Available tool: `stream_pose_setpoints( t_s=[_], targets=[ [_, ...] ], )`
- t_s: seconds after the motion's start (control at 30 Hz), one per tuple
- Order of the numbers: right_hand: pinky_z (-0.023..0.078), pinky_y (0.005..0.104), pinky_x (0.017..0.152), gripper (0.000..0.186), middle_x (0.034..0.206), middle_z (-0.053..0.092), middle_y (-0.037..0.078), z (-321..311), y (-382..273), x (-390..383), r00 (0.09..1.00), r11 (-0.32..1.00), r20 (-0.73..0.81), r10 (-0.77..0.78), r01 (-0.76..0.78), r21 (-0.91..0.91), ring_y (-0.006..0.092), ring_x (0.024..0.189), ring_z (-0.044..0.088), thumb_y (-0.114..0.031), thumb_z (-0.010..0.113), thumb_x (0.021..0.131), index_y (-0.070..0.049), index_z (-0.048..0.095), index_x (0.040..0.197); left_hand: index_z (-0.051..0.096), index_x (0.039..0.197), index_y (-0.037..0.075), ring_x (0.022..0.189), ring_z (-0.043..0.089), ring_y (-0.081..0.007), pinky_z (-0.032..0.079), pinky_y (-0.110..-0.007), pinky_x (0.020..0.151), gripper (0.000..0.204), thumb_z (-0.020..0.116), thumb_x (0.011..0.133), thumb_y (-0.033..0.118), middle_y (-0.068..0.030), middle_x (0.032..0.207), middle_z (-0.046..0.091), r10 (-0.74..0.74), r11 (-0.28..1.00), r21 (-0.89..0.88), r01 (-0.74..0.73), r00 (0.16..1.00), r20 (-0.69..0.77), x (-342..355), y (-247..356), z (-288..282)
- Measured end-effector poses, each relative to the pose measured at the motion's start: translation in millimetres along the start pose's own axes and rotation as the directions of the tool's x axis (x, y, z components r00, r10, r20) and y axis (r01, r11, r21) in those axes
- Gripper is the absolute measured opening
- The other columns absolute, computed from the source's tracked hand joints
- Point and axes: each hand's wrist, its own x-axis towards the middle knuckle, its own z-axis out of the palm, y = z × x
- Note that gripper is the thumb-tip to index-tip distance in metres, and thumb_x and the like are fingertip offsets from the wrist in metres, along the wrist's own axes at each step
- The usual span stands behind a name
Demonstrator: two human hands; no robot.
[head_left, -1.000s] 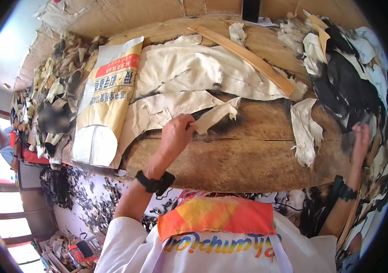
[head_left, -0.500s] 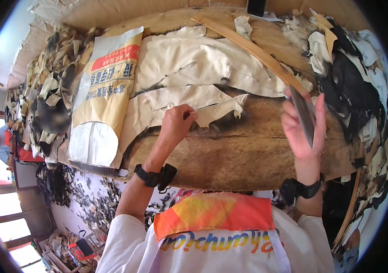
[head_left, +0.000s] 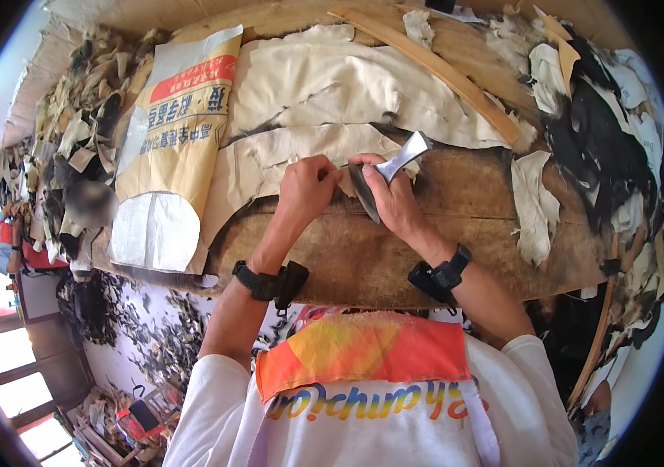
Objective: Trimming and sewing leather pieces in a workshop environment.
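1. Scraps [head_left: 87,117] of fur and skin lie heaped at the far left; they are best kept from sliding under the work.
2. Paper sheet [head_left: 180,148], tan and white, rests over the left end of the pale hide; leaving it flat there seems wise, as a tug could drag it askew.
3. Pale hide [head_left: 258,163], the lower of two pieces, stretches rightward across the wooden tabletop [head_left: 425,257] to the hands, its edge ragged. It looks thin and soft, so light, even tension should serve better than pulling.
4. Left hand [head_left: 305,187] has thumb and fingers together, pinching the hide's free end. A firm pinch with fingertips tucked back would be safest.
5. Metal knife [head_left: 406,158], dark-bladed with a bright shank, stands just beside those fingertips; whether its edge touches the hide I cannot tell. Short, shallow strokes, angled away from the fingers, would likely suit.
6. Right hand [head_left: 396,204] is clamped on the knife; a steady wrist should help control.
7. Wooden strip [head_left: 433,74] lies slantwise beyond, apart from both hands.
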Motion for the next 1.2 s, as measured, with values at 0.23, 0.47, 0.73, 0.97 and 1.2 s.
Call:
stream_pose_setpoints(
  t_s=[0.23, 0.47, 0.73, 0.97, 1.2],
  targets=[
    [0.044, 0.0357, 0.065, 0.026, 0.074, 0.060, 0.013, 5.7, 1.2, -1.1, 0.999, 0.992, -0.039, 0.022, -0.026, -0.120, 0.0264, 0.068, 0.058, -0.024, 0.045, 0.093, -0.004, 0.060, 0.101, 0.065, 0.078, -0.002, 0.053, 0.054, -0.0126, 0.042, -0.029, 0.052, 0.013, 0.065, 0.076, 0.011, -0.0105, 0.059, 0.060, 0.017, 1.000, 0.000, -0.017, 1.000, -0.012, 0.1, 0.2, 0.5],
    [0.047, 0.0404, 0.066, 0.025, 0.078, 0.064, 0.017, 14.5, 10.8, 3.4, 0.989, 0.956, -0.123, -0.084, 0.045, -0.289, 0.0350, 0.076, 0.062, -0.026, 0.044, 0.093, -0.010, 0.063, 0.100, 0.064, 0.078, 0.005, 0.070, 0.062, -0.0340, 0.048, -0.040, 0.062, 0.007, 0.059, 0.074, 0.010, -0.0151, 0.071, 0.063, 0.100, 0.994, 0.037, -0.099, 0.994, -0.038, -0.6, 8.1, 1.6],
    [0.048, 0.0420, 0.068, 0.026, 0.078, 0.065, 0.015, 21.4, 3.2, 12.6, 0.982, 0.918, -0.189, 0.002, -0.076, -0.389, 0.0366, 0.076, 0.062, -0.029, 0.044, 0.093, -0.013, 0.063, 0.102, 0.063, 0.079, 0.001, 0.059, 0.061, -0.0233, 0.046, -0.031, 0.057, 0.007, 0.059, 0.073, 0.001, -0.0140, 0.066, 0.062, 0.244, 0.966, 0.108, -0.234, 0.966, -0.086, -7.0, 9.6, 7.2],
    [0.048, 0.0425, 0.072, 0.028, 0.085, 0.066, 0.016, 16.3, 8.8, 1.8, 0.990, 0.955, -0.131, -0.050, 0.009, -0.295, 0.0363, 0.082, 0.062, -0.030, 0.046, 0.092, -0.011, 0.063, 0.101, 0.063, 0.077, 0.000, 0.057, 0.060, -0.0248, 0.046, -0.033, 0.054, 0.004, 0.062, 0.075, 0.003, -0.0148, 0.064, 0.061, 0.106, 0.993, -0.030, -0.111, 0.986, -0.130, -10.6, 9.8, 5.4],
    [0.046, 0.0395, 0.077, 0.029, 0.091, 0.063, 0.018, 4.7, 10.6, -7.9, 1.000, 0.975, 0.000, -0.028, 0.027, -0.219, 0.0352, 0.088, 0.060, -0.028, 0.047, 0.092, -0.003, 0.062, 0.097, 0.063, 0.080, -0.001, 0.057, 0.052, -0.0070, 0.042, -0.025, 0.053, 0.008, 0.065, 0.080, 0.006, -0.0024, 0.063, 0.060, -0.035, 0.988, -0.153, 0.010, 0.987, -0.160, -29.3, 19.0, 4.7]
  ],
)
